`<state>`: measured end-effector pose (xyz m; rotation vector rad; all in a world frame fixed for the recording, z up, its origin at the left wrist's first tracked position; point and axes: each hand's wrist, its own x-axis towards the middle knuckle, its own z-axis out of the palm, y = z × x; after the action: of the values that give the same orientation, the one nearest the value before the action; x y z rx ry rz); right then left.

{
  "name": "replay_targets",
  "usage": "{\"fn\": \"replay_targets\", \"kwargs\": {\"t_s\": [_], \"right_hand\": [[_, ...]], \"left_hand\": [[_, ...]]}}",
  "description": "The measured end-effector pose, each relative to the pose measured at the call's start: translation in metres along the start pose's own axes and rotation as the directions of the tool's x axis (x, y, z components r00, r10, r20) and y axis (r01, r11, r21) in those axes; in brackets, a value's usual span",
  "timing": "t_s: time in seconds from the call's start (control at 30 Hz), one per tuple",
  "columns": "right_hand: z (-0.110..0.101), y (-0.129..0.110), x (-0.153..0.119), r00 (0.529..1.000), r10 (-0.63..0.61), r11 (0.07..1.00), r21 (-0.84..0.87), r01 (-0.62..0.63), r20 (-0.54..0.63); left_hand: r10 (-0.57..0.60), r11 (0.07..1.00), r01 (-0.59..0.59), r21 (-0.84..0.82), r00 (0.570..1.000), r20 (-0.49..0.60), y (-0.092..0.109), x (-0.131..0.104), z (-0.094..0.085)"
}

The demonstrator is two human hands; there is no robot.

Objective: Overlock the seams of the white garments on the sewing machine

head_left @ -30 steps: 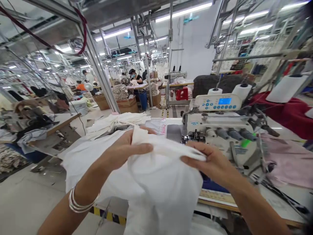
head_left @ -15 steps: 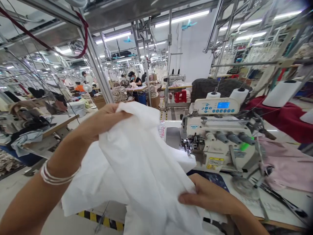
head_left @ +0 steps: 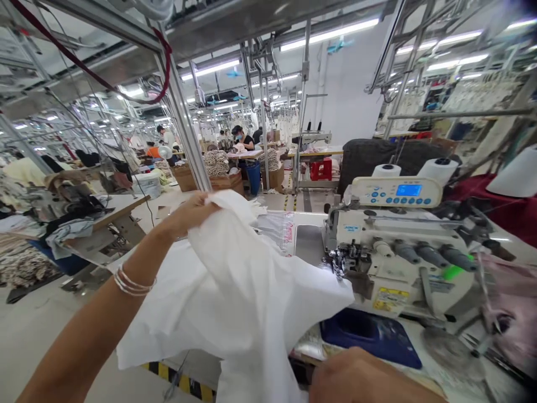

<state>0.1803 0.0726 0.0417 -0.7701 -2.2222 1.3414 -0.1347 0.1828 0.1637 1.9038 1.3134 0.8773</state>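
So on my end of the head feed, my left hand (head_left: 191, 214) has the upper edge of the white fabric (head_left: 245, 285) pinched and lifted. The rest drapes down in folds and fans out right, toward the Jack overlock machine (head_left: 394, 232). Its right corner is just in front of the presser foot (head_left: 338, 266); can't tell if they touch. My right hand (head_left: 356, 375) is a blur at the bottom edge, fingers out of sight, so no clue whether it's gripping anything.

Handling tips, imo: hold that top edge up but not taut, since cloth this soft would probably skew if yanked. I'd shake out the middle folds gently, and watch the loose corner by the foot, because it could snag there.
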Motion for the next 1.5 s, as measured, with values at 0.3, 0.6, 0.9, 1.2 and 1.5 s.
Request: {"fn": "replay_targets", "kwargs": {"t_s": [0.3, 0.6, 0.9, 1.2, 1.5], "right_hand": [[-0.030, -0.066, 0.087, 0.890, 0.122, 0.985, 0.163, -0.055, -0.439], [-0.041, -0.013, 0.054, 0.897, 0.284, 0.893, 0.435, -0.118, -0.339], [-0.058, -0.004, 0.010, 0.675, 0.410, 0.889, 0.435, -0.144, -0.614], [-0.020, -0.017, 0.005, 0.826, 0.376, 0.873, 0.461, -0.163, -0.420], [0.127, 0.005, 0.110, 0.964, 0.233, 0.612, 0.790, -0.043, -0.128]], "left_hand": [[0.039, 0.986, -0.030, -0.161, 0.998, 0.048, 0.047, -0.028, 0.091], [0.145, 0.700, -0.025, -0.713, 0.983, 0.109, 0.004, -0.020, 0.084], [0.021, 0.986, 0.026, -0.162, 0.959, 0.282, -0.025, -0.016, 0.104], [-0.186, 0.837, 0.081, -0.541, 0.972, -0.143, -0.017, -0.060, 0.083], [0.146, 0.916, -0.254, 0.311, 0.932, 0.331, 0.011, 0.017, 0.006]]}}
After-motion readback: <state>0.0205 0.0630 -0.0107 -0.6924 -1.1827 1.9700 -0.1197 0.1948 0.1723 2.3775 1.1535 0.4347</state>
